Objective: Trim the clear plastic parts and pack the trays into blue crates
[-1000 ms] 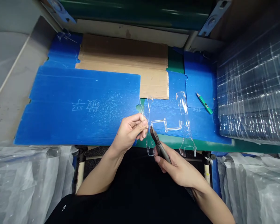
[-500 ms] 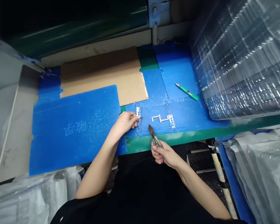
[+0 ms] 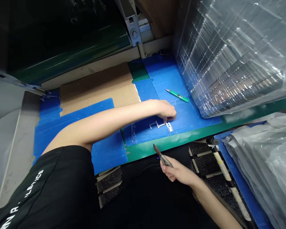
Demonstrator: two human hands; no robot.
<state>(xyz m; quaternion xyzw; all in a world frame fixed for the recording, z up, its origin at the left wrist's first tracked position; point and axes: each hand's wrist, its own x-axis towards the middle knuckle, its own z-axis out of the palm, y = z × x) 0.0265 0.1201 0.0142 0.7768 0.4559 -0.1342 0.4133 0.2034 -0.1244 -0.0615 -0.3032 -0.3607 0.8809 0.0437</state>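
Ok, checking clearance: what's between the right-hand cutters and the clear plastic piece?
Head view: green edging and blue sheet lie between the cutters and clear piece.

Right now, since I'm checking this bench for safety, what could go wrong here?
The left hand is close to the green utility knife, whose blade seems exposed, so a slip might nick it. The cutters in the right hand point up toward the outstretched left arm and could catch it. The thin clear plastic piece beside the left hand might crack if pressed.
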